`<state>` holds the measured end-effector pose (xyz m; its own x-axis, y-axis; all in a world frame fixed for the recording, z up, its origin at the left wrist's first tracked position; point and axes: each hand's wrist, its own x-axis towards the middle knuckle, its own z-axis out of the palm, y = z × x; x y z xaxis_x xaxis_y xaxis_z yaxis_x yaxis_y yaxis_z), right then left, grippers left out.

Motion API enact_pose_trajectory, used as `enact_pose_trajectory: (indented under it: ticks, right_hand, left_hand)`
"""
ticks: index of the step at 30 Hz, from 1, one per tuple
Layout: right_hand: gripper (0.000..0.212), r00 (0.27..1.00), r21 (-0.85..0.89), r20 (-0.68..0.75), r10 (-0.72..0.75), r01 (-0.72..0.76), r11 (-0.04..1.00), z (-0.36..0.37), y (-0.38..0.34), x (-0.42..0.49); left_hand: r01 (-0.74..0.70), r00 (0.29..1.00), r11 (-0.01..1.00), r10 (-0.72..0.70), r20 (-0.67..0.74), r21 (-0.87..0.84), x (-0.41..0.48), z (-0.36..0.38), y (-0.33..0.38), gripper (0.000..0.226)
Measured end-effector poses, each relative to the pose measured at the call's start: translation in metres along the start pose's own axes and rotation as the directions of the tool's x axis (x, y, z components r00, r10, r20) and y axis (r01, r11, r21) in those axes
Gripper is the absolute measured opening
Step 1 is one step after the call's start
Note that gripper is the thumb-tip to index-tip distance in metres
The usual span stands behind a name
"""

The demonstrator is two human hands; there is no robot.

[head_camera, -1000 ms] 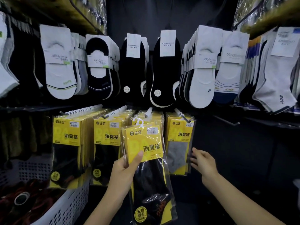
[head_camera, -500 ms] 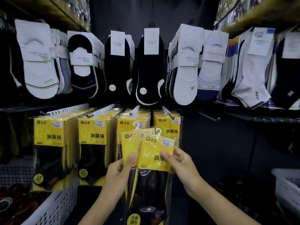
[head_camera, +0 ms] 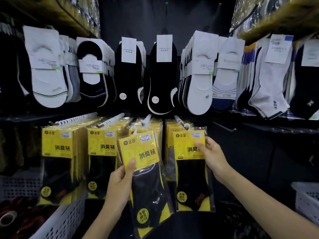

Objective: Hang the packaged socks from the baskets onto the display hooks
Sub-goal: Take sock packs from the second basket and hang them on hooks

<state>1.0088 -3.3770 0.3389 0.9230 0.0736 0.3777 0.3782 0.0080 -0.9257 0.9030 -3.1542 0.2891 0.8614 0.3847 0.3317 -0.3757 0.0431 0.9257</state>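
Observation:
My left hand (head_camera: 120, 180) grips a yellow-and-black sock pack (head_camera: 145, 171), held tilted in front of the third row of hanging packs. My right hand (head_camera: 209, 154) pinches a second yellow sock pack (head_camera: 189, 163) by its right edge, its white hanger at the tip of the rightmost display hook (head_camera: 179, 120). Whether the hanger is over the hook I cannot tell. Three more white hooks (head_camera: 110, 120) to the left carry rows of the same yellow packs (head_camera: 57, 159).
A white perforated basket (head_camera: 65, 219) with dark packaged items sits at lower left. Another white basket (head_camera: 307, 199) stands at lower right. Above, rows of white and black socks (head_camera: 200, 78) hang on cards. An empty metal hook (head_camera: 224, 126) juts out to the right.
My right hand took one pack from the bundle in my left hand and carried it right and up to the rightmost hook. My left hand keeps the other pack.

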Motion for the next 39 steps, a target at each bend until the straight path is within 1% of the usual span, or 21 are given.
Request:
enact_pose_trajectory:
  ticks: [3,5,7,10,13,15,17,18,19,22,25,26,28,30,33,36,39]
  right_hand:
    - [0.014,1.000,-0.012,0.015,0.023,-0.023,1.000,0.011,0.006,0.013]
    - [0.013,0.998,0.006,-0.013,0.066,-0.066,0.998,0.014,0.012,0.022]
    - [0.011,0.990,0.017,-0.075,0.119,-0.118,0.993,0.016,0.021,0.029]
    - [0.020,0.960,0.049,-0.187,0.207,-0.201,0.978,0.016,0.035,0.036]
    - [0.027,0.930,0.037,-0.269,0.251,-0.251,0.967,0.012,0.048,0.034]
    - [0.026,0.900,0.060,-0.317,0.300,-0.297,0.953,0.008,0.057,0.028]
    - [0.022,0.875,0.068,-0.345,0.339,-0.337,0.939,0.005,0.061,0.018]
    - [0.020,0.882,0.068,-0.323,0.344,-0.341,0.938,0.005,0.061,0.012]
    - [0.020,0.902,0.072,-0.267,0.340,-0.333,0.940,0.007,0.058,0.004]
    - [0.024,0.958,0.070,-0.007,0.286,-0.285,0.956,0.023,0.042,-0.026]
    - [0.026,0.949,0.032,0.221,0.224,-0.237,0.971,0.037,0.030,-0.054]
    - [0.024,0.939,0.033,0.270,0.214,-0.231,0.972,0.040,0.029,-0.061]
    - [0.021,0.937,0.055,0.291,0.195,-0.220,0.974,0.041,0.028,-0.072]
    - [0.018,0.953,0.073,0.251,0.168,-0.191,0.979,0.034,0.028,-0.076]
    - [0.013,0.982,0.116,0.119,0.144,-0.158,0.980,0.018,0.024,-0.072]
    - [0.010,0.990,0.153,-0.032,0.135,-0.128,0.980,0.003,0.015,-0.058]
    - [0.008,0.988,0.140,-0.116,0.098,-0.081,0.987,-0.002,0.007,-0.039]
  left_hand:
    - [-0.020,1.000,1.000,0.020,0.002,0.012,-0.001,0.001,-0.002,0.035]
    - [-0.025,1.000,1.000,0.025,0.002,0.016,-0.001,0.001,-0.005,0.033]
    - [-0.003,1.000,1.000,0.002,0.018,0.003,-0.001,0.001,-0.007,0.032]
    - [0.024,0.998,1.000,-0.024,0.060,-0.006,-0.001,0.002,-0.009,0.033]
    - [0.033,0.996,0.999,-0.032,0.079,-0.002,-0.002,0.002,-0.011,0.033]
    - [0.032,0.996,0.999,-0.033,0.081,0.013,-0.004,0.002,-0.012,0.030]
    - [0.043,0.995,0.999,-0.045,0.086,0.027,-0.004,0.002,-0.013,0.029]
    - [0.050,0.994,0.998,-0.053,0.091,0.030,-0.004,0.003,-0.014,0.028]
    - [0.054,0.994,0.998,-0.057,0.096,0.035,-0.004,0.003,-0.015,0.028]
    - [0.056,0.992,0.997,-0.061,0.107,0.054,-0.005,0.008,-0.020,0.027]
    - [0.063,0.988,0.992,-0.078,0.132,0.111,-0.012,0.014,-0.029,0.035]
    - [0.064,0.986,0.990,-0.082,0.145,0.126,-0.016,0.017,-0.033,0.035]
    - [0.080,0.982,0.988,-0.101,0.161,0.134,-0.022,0.023,-0.038,0.032]
    - [0.080,0.981,0.990,-0.100,0.169,0.120,-0.026,0.028,-0.038,0.030]
    - [0.072,0.982,0.995,-0.081,0.171,0.063,-0.024,0.037,-0.032,0.034]
    - [0.063,0.972,0.996,-0.075,0.224,0.058,-0.020,0.050,-0.023,0.042]
    - [0.051,0.957,0.995,-0.074,0.282,0.088,-0.014,0.065,-0.018,0.056]
